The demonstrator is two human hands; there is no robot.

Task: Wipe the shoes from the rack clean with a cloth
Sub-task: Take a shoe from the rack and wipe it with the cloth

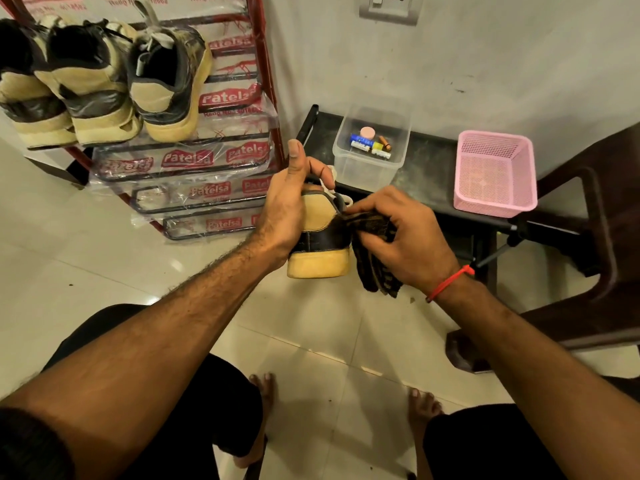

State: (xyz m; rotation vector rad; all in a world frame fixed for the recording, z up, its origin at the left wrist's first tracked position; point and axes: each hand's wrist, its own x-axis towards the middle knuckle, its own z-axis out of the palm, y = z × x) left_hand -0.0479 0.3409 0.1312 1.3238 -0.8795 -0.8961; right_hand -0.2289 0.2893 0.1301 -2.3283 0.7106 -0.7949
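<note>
A: Head view: any tips for wiping this shoe (320, 233)?

B: Keep its heel toward you and drag the cloth (372, 244) along the dark band. Your left hand (287, 206) grips the shoe, thumb up; your right hand (405, 233) pinches the cloth against its right side. Three more shoes (104, 81) wait on the rack (263, 81), far left.

Shoe in my left hand (287, 209): tan suede and dark brown leather sneaker (320, 237), yellowish sole, white laces.
Cloth in my right hand (408, 237): dark brown checked rag (375, 268).
Wrist: red thread band (450, 282).
Rack: red metal shoe rack (263, 74), clear wrap with red labels.
Basket: pink mesh plastic basket (495, 174).
Worktop: black low worktop (429, 164).
</note>
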